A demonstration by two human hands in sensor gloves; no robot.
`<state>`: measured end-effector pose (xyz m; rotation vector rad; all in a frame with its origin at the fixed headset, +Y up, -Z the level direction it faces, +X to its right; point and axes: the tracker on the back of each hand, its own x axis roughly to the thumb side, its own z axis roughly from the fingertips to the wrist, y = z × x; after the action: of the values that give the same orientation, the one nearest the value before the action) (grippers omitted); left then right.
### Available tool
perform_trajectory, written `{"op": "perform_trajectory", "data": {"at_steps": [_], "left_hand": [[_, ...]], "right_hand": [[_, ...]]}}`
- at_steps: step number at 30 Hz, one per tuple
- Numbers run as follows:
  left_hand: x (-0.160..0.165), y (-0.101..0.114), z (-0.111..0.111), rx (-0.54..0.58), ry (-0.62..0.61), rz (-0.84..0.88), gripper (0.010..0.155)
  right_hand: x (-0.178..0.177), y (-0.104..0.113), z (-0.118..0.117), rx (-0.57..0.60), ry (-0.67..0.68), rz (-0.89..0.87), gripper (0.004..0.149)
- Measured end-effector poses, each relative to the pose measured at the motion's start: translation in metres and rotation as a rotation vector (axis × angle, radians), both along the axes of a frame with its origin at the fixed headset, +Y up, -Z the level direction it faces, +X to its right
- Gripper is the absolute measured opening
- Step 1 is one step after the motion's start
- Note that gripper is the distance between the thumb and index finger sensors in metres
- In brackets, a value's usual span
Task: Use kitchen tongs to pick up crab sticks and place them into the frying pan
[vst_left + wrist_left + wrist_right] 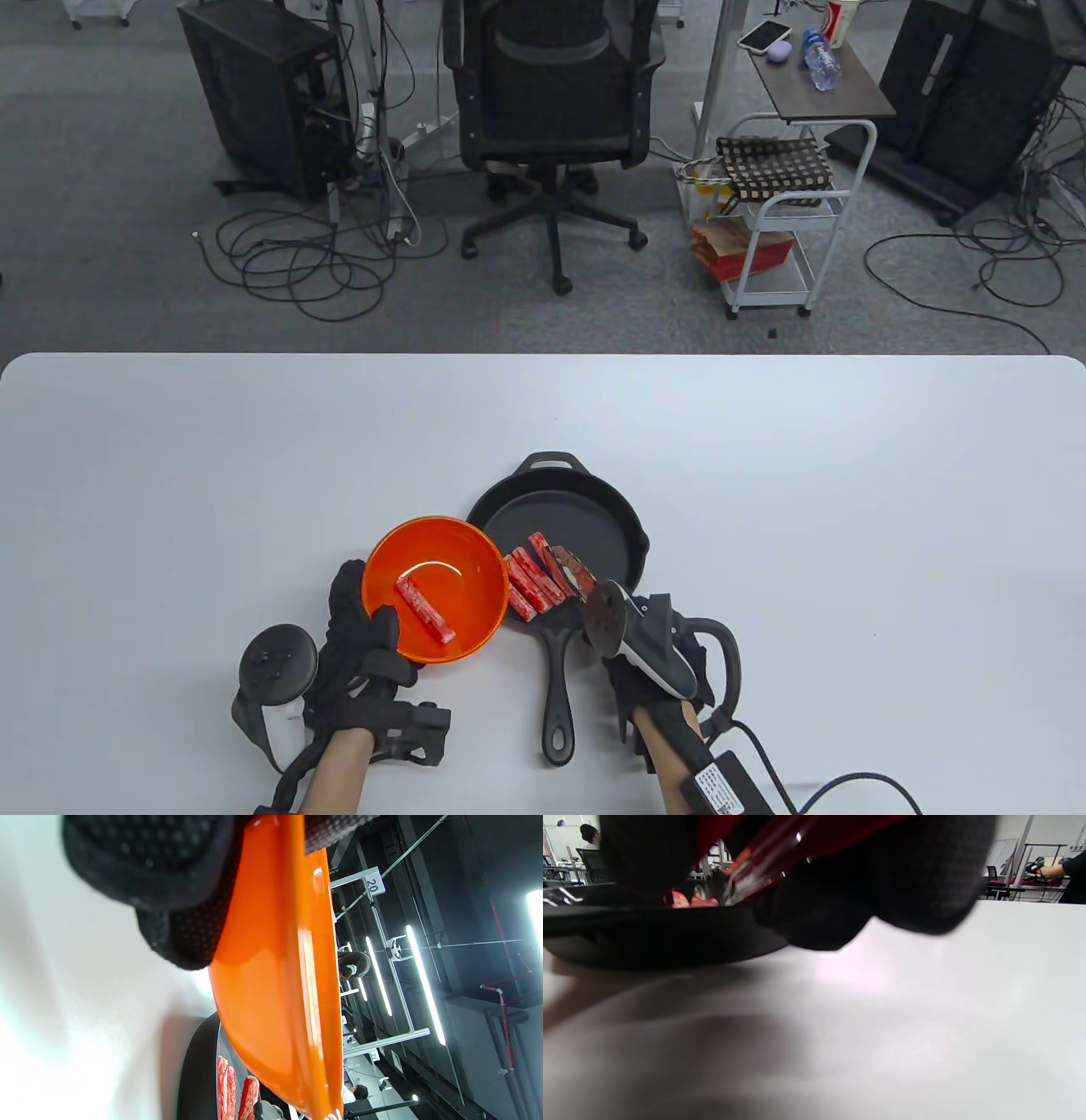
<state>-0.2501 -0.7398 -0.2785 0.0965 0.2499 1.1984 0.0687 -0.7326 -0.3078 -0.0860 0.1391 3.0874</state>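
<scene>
Smooth white table [764, 475]: left hand [361, 649] grips glossy orange bowl [475, 611]; right hand [653, 679] grips red-handled tongs [755, 874].

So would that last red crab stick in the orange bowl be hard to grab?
Probably slippery: the red-and-white crab stick lies loose in the glossy orange plastic bowl, tilted by the left hand. It looks soft, so tongs could squash it.

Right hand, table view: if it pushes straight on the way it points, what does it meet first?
Probably the crab sticks lying in the frying pan. The right hand points up-left with the tongs, whose tips seem already at the sticks; depth is unclear.
</scene>
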Motion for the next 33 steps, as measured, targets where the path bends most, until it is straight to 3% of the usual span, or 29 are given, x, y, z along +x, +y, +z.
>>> {"op": "perform_trajectory", "data": {"at_steps": [15,29,33], "left_hand": [[0.000,0.000,0.000,0.000,0.001,-0.001,0.065],[0.001,-0.001,0.000,0.002,-0.008,-0.004,0.065],[0.001,-0.001,0.000,0.003,-0.014,-0.004,0.065]], "right_hand": [[0.001,0.003,0.001,0.016,0.002,-0.024,0.063],[-0.013,0.059,0.045,0.261,0.084,-0.148,0.064],[-0.025,0.067,0.056,0.283,0.148,-0.177,0.064]]}}
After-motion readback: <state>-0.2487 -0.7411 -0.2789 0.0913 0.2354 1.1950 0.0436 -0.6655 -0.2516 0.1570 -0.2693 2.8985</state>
